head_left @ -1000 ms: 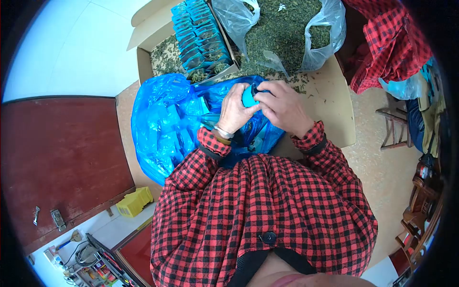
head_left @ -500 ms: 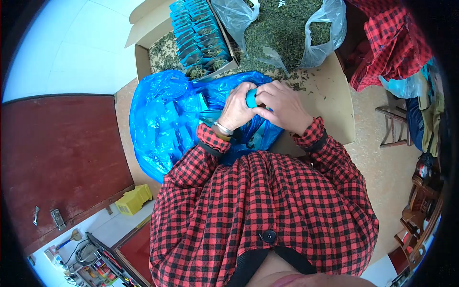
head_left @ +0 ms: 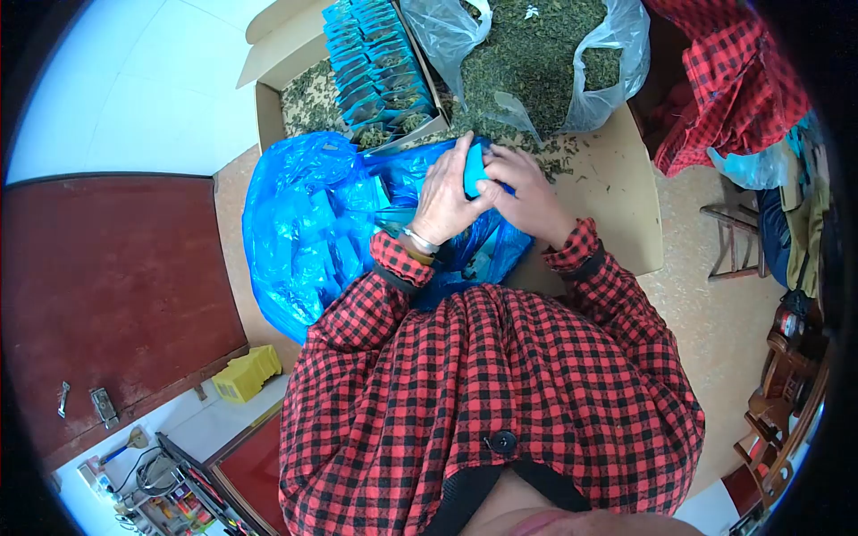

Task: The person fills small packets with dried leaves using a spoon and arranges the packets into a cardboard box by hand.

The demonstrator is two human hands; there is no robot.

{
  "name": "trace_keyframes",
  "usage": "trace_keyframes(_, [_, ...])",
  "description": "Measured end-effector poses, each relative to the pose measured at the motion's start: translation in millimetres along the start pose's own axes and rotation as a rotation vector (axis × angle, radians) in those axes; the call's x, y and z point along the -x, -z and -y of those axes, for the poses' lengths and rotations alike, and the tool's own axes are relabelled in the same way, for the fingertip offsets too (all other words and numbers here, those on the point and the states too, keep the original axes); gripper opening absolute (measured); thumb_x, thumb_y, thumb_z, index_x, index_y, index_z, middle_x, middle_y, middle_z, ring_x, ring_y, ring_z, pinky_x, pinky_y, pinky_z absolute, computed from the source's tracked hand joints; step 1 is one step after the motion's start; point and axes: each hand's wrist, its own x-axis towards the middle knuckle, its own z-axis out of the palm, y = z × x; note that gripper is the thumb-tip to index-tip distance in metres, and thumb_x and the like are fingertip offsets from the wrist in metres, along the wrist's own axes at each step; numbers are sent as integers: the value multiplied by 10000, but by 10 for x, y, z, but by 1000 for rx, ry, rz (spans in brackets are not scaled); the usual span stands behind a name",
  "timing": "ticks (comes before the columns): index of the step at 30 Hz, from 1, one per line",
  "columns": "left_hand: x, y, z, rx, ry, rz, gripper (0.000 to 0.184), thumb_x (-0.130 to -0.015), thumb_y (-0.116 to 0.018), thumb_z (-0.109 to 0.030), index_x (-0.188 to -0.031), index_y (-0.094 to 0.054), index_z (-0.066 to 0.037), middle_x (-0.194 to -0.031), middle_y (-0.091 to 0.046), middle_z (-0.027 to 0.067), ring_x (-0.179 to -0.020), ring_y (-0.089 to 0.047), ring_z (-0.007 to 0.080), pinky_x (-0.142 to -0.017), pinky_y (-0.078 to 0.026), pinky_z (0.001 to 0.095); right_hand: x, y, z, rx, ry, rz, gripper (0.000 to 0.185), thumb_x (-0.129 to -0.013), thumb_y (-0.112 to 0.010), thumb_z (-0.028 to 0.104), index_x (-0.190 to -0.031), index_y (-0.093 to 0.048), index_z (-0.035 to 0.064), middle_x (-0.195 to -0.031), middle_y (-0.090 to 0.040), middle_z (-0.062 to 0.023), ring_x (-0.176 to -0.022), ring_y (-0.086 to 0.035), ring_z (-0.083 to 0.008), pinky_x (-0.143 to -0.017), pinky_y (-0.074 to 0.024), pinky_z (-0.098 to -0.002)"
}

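Between my two hands is a small teal packet (head_left: 474,171), partly covered by fingers. My left hand (head_left: 444,195) holds its left side, the fingers straight and pressed against it. My right hand (head_left: 529,195) grips the other side, its thumb on the packet's lower edge and the fingers curled behind. Both hands are above a blue plastic bag (head_left: 299,237), which has several similar packets inside. Just beyond it, a narrow box (head_left: 438,100) holds rows of upright teal packets (head_left: 380,67) with dried leaves showing at their tops.
A large cardboard box (head_left: 617,201) lies under everything, with loose dried leaves (head_left: 527,71) and a clear plastic bag (head_left: 630,67) at the back. Red plaid cloth (head_left: 737,85) hangs at the right. A wooden stool (head_left: 735,237) and yellow object (head_left: 248,373) stand on the floor sides.
My left fingers have straightened upward along the packet, and my right hand has shifted slightly, thumb now pressing its lower edge. More of the packet's flat face shows.
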Motion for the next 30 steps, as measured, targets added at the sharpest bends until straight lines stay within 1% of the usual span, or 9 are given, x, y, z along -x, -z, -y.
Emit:
trace_keyframes(2, [-6,67,-9,-38,55,49,826,-724,-764,-265,-1410,-388,-1,-1259,-574,258,-1161,-565,415,-989,-449,457,-10,7,6,-81,-59,-28,170,-878,-624,246,-919,-616,81,-1054,-639,-118,-1169,-526,-367,-1003,-351,-507])
trace_keyframes(10, [-54,-12,104,-15,-37,-1,851,-705,-814,-433,-1360,-457,-24,-1194,-608,234,-1101,-584,416,-934,-479,462,6,167,-5,-60,-36,-6,269,-880,-644,277,-1042,-653,62,-1127,-641,-132,-1183,-537,-325,-997,-380,-462])
trace_keyframes(13, [-83,20,60,8,-20,-26,800,-720,-820,-394,-1338,-484,-14,-1208,-607,241,-1109,-594,406,-932,-486,437,-47,384,4,-597,-390,14,336,-912,-641,263,-1175,-633,54,-1220,-624,-120,-1249,-524,-292,-1037,-399,-396])
trace_keyframes(14, [-95,32,43,18,-12,-39,775,-727,-823,-375,-1326,-497,-8,-1215,-606,244,-1113,-598,402,-931,-490,424,-36,408,-84,-595,-388,11,336,-912,-641,263,-1175,-633,54,-1220,-624,-120,-1249,-524,-292,-1037,-399,-396])
trace_keyframes(17, [-114,57,-9,51,-9,-79,774,-719,-835,-362,-1322,-501,-10,-1194,-619,237,-1099,-610,385,-922,-493,417,-34,423,-364,-85,-543,-157,320,-904,-630,222,-1179,-635,57,-1175,-642,-117,-1103,-604,-270,-945,-463,-366])
trace_keyframes(18, [-130,62,-15,68,-6,-99,774,-715,-841,-356,-1319,-503,-11,-1183,-625,233,-1091,-617,377,-917,-494,413,-15,397,-392,-83,-541,-161,320,-904,-630,222,-1179,-635,57,-1175,-642,-117,-1103,-604,-270,-945,-463,-366])
trace_keyframes(21, [-217,3,-50,112,-27,-161,761,-706,-850,-338,-1302,-510,-10,-1167,-631,226,-1075,-623,367,-905,-496,413,30,317,-408,588,-260,-95,290,-890,-609,178,-1152,-646,60,-1110,-663,-109,-951,-639,-280,-872,-489,-382])
trace_keyframes(26, [-421,-199,-100,182,-3,-218,764,-675,-857,-374,-1261,-514,-23,-1135,-617,210,-1032,-599,400,-872,-489,441,-67,234,-590,647,-336,-72,306,-869,-612,187,-1154,-647,81,-1083,-669,-97,-920,-644,-285,-845,-489,-391])
trace_keyframes(30, [-499,-388,27,82,24,-296,738,-673,-856,-362,-1233,-510,-27,-1151,-606,196,-1047,-582,396,-893,-465,452,-112,219,-664,537,-279,-184,317,-838,-621,189,-1149,-641,133,-969,-678,-87,-837,-647,-280,-775,-509,-403])
